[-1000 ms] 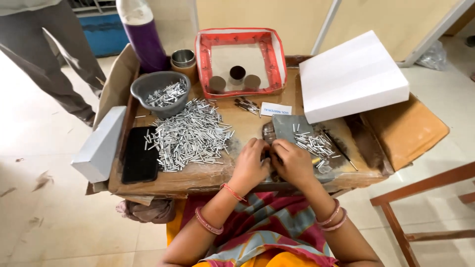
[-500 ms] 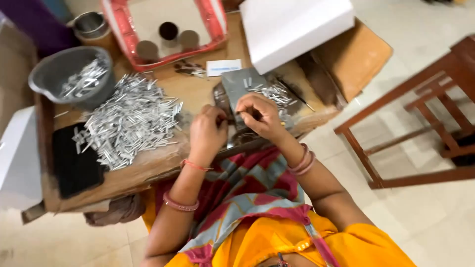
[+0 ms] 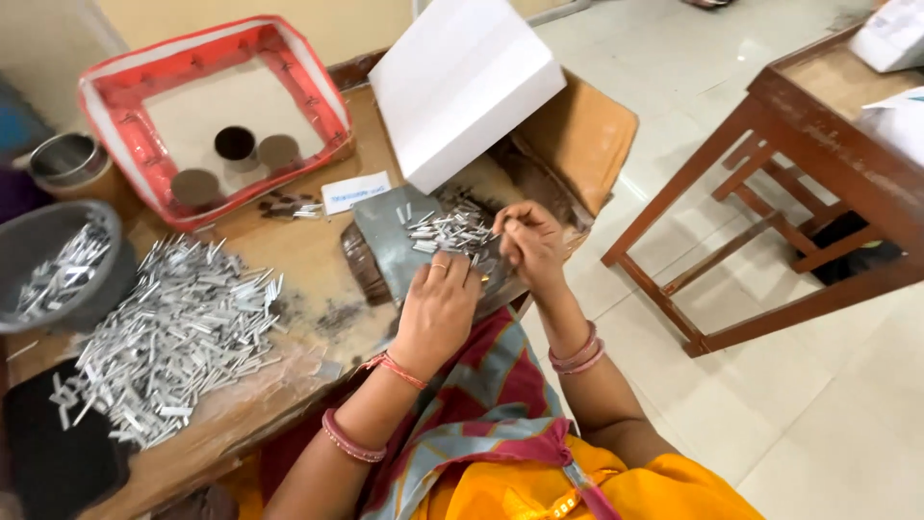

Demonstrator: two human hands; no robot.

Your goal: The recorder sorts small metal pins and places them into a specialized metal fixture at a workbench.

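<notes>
My left hand [image 3: 438, 306] rests palm down on the near edge of a grey metal plate [image 3: 383, 241], fingers curled at something small that I cannot make out. My right hand [image 3: 529, 243] is just to its right, fingertips pinched on a thin silver strip at the edge of a small pile of silver metal pieces [image 3: 449, 229] lying on that plate. A much larger heap of the same silver strips [image 3: 173, 337] is spread over the wooden table [image 3: 289, 252] to the left of my hands.
A red-rimmed tray [image 3: 322, 91] with three small round tins stands at the back. A white box [image 3: 462, 82] leans at the table's right end. A grey bowl of strips [image 3: 58, 270] and a steel cup [image 3: 63, 159] sit far left. A wooden bench [image 3: 818, 183] stands right.
The view has swung left and tilted, so the table now fills the left side. My hands stay together at the small pile, the right one now pinching a strip.
</notes>
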